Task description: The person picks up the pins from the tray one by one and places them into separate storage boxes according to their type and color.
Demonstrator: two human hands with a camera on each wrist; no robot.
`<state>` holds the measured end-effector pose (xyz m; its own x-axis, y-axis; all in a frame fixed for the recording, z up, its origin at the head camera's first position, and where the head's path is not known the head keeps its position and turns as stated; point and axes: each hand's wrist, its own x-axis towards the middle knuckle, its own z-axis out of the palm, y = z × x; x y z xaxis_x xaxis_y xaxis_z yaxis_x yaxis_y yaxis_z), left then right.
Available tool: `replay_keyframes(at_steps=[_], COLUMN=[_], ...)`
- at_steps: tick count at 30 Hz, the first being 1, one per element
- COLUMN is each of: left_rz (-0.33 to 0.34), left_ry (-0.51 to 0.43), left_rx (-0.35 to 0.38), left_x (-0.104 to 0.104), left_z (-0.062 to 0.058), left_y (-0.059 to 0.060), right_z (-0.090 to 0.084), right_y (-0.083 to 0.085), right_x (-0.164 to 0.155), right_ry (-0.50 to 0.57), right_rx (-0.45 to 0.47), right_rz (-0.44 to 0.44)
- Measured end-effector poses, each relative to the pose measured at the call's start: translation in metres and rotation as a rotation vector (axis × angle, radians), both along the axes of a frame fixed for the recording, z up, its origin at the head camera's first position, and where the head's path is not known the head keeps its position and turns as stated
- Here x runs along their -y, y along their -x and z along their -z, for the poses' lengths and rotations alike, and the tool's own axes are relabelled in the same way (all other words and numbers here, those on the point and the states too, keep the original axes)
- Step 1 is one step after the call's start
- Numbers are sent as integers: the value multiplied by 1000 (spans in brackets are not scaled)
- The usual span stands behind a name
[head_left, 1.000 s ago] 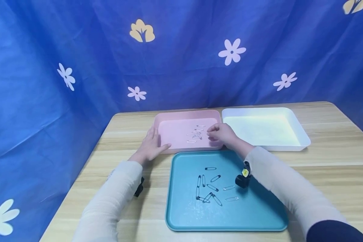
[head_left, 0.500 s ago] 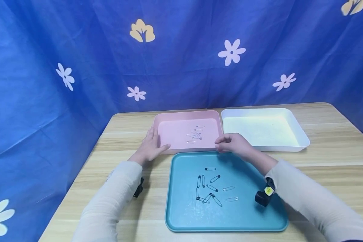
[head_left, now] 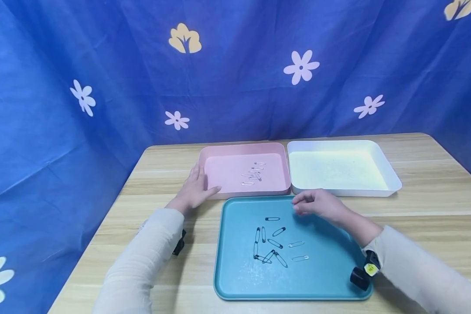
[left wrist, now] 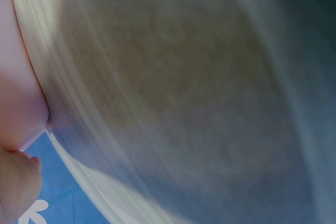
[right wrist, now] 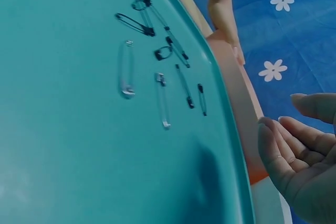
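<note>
On the wooden table [head_left: 435,226], the right hand [head_left: 318,205] hovers loosely curled and empty over the teal tray [head_left: 329,266], safety pins [head_left: 272,246] just below-left of it, so overlapping pins may lift together, while the left hand [head_left: 194,189] rests flat against the pink tray [head_left: 227,172].

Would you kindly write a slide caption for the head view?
Right hand hovers over the teal tray of safety pins; left hand rests against the pink tray.

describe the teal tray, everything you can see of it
The teal tray is a shallow rectangle with rounded corners and a low raised rim, plastic by its look. It lies flat on the wooden table, nearest the person. Black and silver safety pins lie scattered on it. The right hand hovers over its far edge.
</note>
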<state>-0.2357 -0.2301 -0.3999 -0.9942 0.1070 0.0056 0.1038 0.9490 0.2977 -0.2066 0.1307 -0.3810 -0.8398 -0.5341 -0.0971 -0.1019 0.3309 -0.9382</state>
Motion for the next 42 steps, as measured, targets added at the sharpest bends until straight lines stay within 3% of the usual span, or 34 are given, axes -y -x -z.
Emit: replay_keyframes(at_steps=[14,27,42], left_rz=[14,14,9], left_ry=[6,5,10], left_rx=[1,-3,7], left_x=[1,1,0], left_z=[0,0,-1], left_y=[0,-2,-1], right_z=[20,28,30], right_y=[-22,-31,-36], right_x=[-9,-5,-1], right_ry=[-45,-177,-290], right_rx=[36,-115,-302], right_rz=[-100,-185,-213])
